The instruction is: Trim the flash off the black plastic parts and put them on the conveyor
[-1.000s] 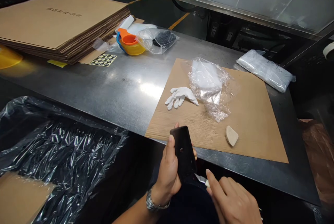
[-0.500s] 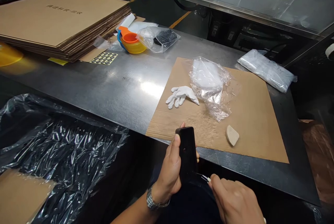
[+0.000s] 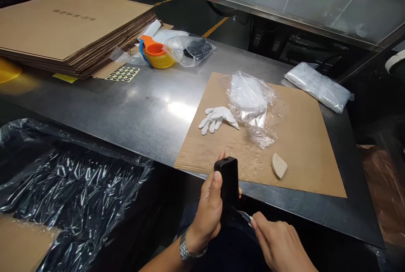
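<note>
My left hand, with a metal watch on the wrist, is wrapped round a black box-shaped piece held upright before the table's front edge. The top end of this piece faces me, with a small mark on it. Pinched in my right hand is a small knife, its thin blade pointing left at the lower part of the black piece. Whether the blade touches the piece is too dark to tell. A white glove and a beige wedge-shaped block lie beyond my hands on a cardboard sheet.
Crumpled clear plastic lies on the cardboard, and a wrapped packet rests behind it. Stacked cardboard, a sticker sheet and a yellow-orange cup stand left on the metal table. Black plastic sheeting is at lower left.
The black piece has tipped so more of its top end shows. My right hand has shifted slightly, and the knife's blade shows broader. The whole view has moved a little.
</note>
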`<state>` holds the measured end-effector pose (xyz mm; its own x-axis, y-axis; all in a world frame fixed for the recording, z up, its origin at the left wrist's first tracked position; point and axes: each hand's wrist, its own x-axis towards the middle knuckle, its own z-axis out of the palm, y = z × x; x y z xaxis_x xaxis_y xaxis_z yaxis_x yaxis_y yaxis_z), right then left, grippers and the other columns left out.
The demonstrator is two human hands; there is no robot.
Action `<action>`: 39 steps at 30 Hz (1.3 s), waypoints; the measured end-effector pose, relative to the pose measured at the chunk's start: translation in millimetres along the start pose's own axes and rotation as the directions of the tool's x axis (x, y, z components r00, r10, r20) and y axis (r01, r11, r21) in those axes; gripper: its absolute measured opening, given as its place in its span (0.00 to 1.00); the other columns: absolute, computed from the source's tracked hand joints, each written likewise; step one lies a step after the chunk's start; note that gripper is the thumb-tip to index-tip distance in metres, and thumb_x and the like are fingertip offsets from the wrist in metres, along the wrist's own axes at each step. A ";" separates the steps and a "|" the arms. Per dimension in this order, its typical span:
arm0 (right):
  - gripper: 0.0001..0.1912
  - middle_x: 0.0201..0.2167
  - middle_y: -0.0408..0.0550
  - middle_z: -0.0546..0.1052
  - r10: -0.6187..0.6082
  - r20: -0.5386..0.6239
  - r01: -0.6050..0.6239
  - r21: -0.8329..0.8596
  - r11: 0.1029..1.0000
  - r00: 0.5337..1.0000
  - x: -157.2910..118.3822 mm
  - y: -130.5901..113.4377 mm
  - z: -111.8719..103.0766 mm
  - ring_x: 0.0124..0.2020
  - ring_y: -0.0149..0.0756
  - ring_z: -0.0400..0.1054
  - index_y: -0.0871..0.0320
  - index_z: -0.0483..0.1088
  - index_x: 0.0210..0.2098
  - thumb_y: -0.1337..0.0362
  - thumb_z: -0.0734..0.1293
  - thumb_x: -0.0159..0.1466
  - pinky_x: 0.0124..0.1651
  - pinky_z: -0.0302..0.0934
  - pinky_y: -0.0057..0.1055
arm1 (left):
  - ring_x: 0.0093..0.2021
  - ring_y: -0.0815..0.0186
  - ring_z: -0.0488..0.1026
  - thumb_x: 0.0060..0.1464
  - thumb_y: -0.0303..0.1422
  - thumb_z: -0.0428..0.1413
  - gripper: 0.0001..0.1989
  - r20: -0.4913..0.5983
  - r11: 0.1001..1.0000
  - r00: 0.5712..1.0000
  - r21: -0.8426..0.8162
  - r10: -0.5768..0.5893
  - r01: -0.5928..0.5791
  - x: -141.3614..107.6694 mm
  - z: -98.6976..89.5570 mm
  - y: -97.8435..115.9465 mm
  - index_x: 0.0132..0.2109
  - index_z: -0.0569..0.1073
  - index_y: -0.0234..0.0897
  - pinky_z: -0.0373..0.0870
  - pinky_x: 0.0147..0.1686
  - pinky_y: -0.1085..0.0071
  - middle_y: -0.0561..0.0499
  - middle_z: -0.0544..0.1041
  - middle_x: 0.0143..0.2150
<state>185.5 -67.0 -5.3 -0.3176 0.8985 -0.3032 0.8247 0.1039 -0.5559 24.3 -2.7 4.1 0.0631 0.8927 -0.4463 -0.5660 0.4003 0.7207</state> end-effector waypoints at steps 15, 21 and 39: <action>0.20 0.25 0.45 0.71 0.295 -0.475 -0.318 0.032 0.947 0.829 15.5 76.4 -41.2 0.22 0.31 0.65 0.58 0.68 0.39 0.54 0.50 0.68 0.25 0.57 0.26 | 0.25 0.65 0.74 0.59 0.46 0.45 0.24 0.150 0.787 0.860 -0.351 -0.488 0.507 18.2 3.5 5.2 0.35 0.73 0.26 0.73 0.30 0.68 0.45 0.75 0.27; 0.15 0.32 0.56 0.69 0.155 -0.671 -0.443 -0.282 0.851 0.725 36.1 112.1 -47.6 0.36 0.46 0.62 0.62 0.72 0.41 0.60 0.58 0.64 0.32 0.57 0.36 | 0.24 0.64 0.75 0.58 0.49 0.43 0.29 0.317 0.664 0.721 -0.284 -0.616 0.692 14.8 -1.5 -5.7 0.34 0.74 0.24 0.72 0.31 0.69 0.43 0.76 0.23; 0.11 0.30 0.43 0.70 -0.384 -0.216 0.394 0.001 0.919 0.898 23.2 -23.1 -31.2 0.35 0.36 0.60 0.53 0.70 0.40 0.54 0.61 0.64 0.40 0.53 0.36 | 0.27 0.64 0.76 0.59 0.43 0.46 0.22 0.356 0.600 0.671 -0.301 -0.651 0.741 -3.2 14.7 -14.9 0.35 0.76 0.27 0.70 0.31 0.73 0.45 0.77 0.25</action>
<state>173.7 -35.3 24.6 -0.5008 0.8587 0.1086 0.6325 0.4488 -0.6313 44.6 -8.5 2.7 0.7031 0.4121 -0.5795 -0.5400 0.8396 -0.0581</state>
